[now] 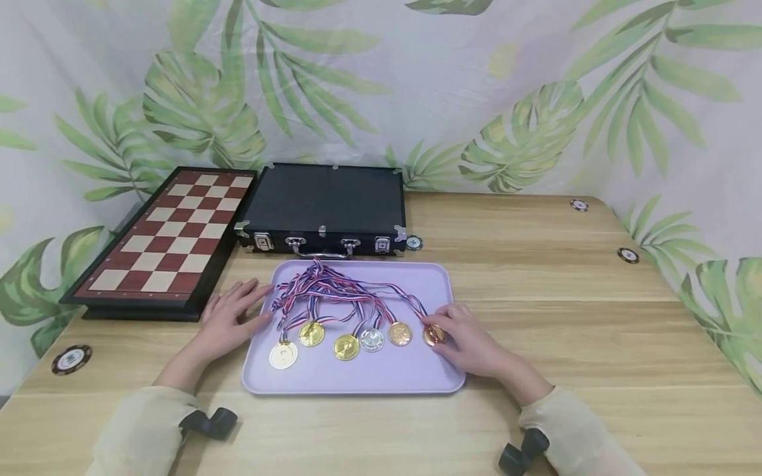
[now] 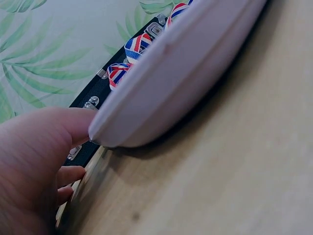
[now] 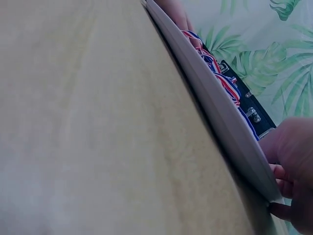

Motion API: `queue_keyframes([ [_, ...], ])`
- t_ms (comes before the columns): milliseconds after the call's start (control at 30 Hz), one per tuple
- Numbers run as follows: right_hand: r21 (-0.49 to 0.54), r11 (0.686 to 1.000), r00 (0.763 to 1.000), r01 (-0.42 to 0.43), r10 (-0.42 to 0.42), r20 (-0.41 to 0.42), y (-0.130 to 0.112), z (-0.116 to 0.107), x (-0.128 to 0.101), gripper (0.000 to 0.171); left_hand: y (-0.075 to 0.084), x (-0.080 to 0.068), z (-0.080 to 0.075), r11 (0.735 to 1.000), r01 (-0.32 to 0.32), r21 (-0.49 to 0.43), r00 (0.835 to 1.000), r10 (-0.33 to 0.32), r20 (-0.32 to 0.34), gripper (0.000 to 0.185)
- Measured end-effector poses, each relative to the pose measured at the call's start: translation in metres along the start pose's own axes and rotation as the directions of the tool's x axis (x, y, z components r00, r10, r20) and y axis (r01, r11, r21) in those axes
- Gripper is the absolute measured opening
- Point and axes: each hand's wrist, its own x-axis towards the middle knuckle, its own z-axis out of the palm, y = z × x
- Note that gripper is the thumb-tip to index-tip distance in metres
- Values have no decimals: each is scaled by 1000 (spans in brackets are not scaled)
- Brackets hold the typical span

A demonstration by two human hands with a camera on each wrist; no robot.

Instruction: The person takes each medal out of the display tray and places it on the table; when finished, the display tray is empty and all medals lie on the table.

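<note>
A lavender tray (image 1: 357, 383) carries several medals on red, white and blue ribbons (image 1: 333, 284), which lie bunched toward its back left. Along the front are a pale gold medal (image 1: 283, 355), two brighter gold ones, a silver medal (image 1: 372, 340) and a bronze medal (image 1: 400, 334). At the right end, my right hand (image 1: 470, 340) has finger and thumb at opposite edges of a coppery medal (image 1: 434, 335), pinching it. My left hand (image 1: 229, 324) rests by the tray's left side, fingers spread, with thumb and forefinger touching the rim.
Behind the tray stands a closed black case (image 1: 333, 198) with metal latches. A red and white checkered board (image 1: 172, 231) on a black base is at the left. Poker chips lie about the table, one at the front left (image 1: 71, 359) and another at the right (image 1: 628, 255).
</note>
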Motion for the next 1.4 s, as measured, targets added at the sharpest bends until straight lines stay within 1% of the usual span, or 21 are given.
queue_keyframes([
  [67,-6,1000,1000,-5,5,20,-1,-1,1,41,0,0,0,1000,-2,-2,1000,2,-3,53],
  [333,45,998,995,-38,34,95,-3,-6,4,39,2,0,-1,1000,-11,-11,1000,11,2,53],
  [667,24,997,982,-79,74,172,-5,-10,11,37,1,0,-2,1000,-8,-17,1000,8,8,53],
  [833,23,995,979,-92,86,182,-7,-12,11,37,0,1,-1,1000,-6,-13,1000,7,16,54],
  [1067,29,995,979,-95,88,186,-7,-11,11,39,0,2,-1,1000,-13,-12,1000,13,6,53],
  [1233,54,992,981,-112,102,164,-8,-11,10,40,-1,2,-1,1000,-22,-4,1000,22,6,53],
  [1400,80,986,983,-149,139,124,-10,-12,9,40,-1,1,0,1000,-19,-4,1000,19,9,54],
])
